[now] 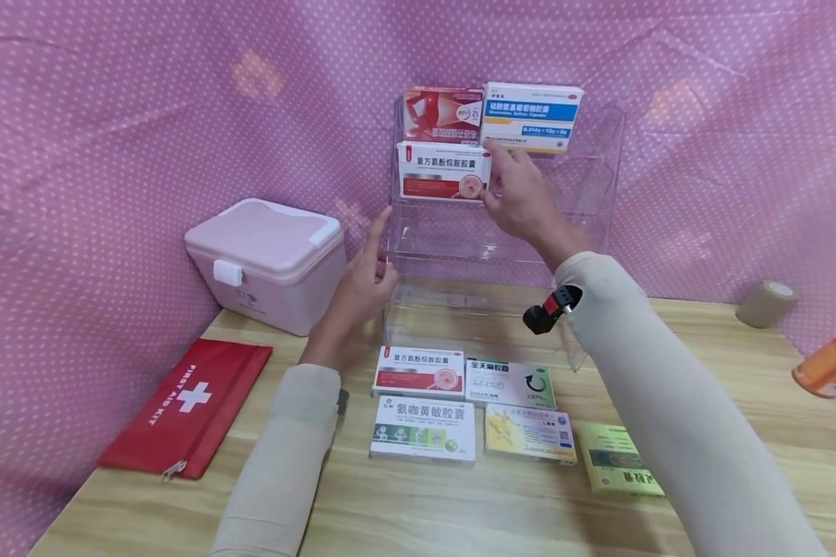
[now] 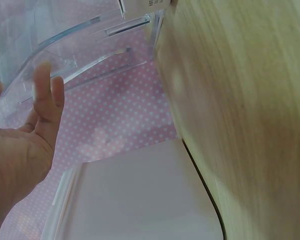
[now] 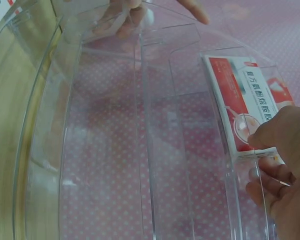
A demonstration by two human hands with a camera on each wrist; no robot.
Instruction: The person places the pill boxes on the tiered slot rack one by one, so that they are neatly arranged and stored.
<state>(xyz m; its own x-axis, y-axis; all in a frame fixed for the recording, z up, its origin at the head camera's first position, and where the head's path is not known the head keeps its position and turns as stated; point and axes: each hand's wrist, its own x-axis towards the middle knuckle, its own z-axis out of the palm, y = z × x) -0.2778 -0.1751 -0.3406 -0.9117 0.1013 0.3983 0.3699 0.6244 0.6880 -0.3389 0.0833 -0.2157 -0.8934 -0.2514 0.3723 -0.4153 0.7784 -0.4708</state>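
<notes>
My right hand pinches the right end of a white and red medicine box that stands on a tier of a clear acrylic rack. In the right wrist view, the thumb lies on the box's front while the other fingers are below and behind its end. Behind it on the top tier are a red box and a white and blue box. My left hand is beside the rack's left side, index finger pointing up, holding nothing.
Several medicine boxes lie before the rack, including a second white and red one and a yellow-green one partly behind my right sleeve. Left are a pink lidded case and a red first aid pouch. An orange bottle stands right.
</notes>
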